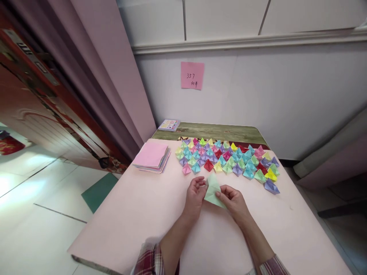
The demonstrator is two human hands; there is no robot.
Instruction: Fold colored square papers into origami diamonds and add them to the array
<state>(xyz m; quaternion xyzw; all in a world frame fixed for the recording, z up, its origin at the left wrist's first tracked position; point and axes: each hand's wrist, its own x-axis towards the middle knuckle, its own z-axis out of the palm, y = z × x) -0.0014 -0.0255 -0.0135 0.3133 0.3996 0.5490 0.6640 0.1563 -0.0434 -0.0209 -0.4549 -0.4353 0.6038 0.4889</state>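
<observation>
A pale green sheet of folded paper is held up over the pink-covered table, between my two hands. My right hand pinches its right side, thumb on the near face. At its left edge, my left hand has curled fingers against the paper; part of the grip is hidden behind it. Beyond my hands stand many small folded paper boats in several colours, set close together in rows. A purple paper boat sits at the near right end of the group.
Left of the boats lies a stack of coloured paper, pink on top. A patterned packet rests at the table's far left corner. The table meets a white wall with a pink note. A green sheet lies on the floor.
</observation>
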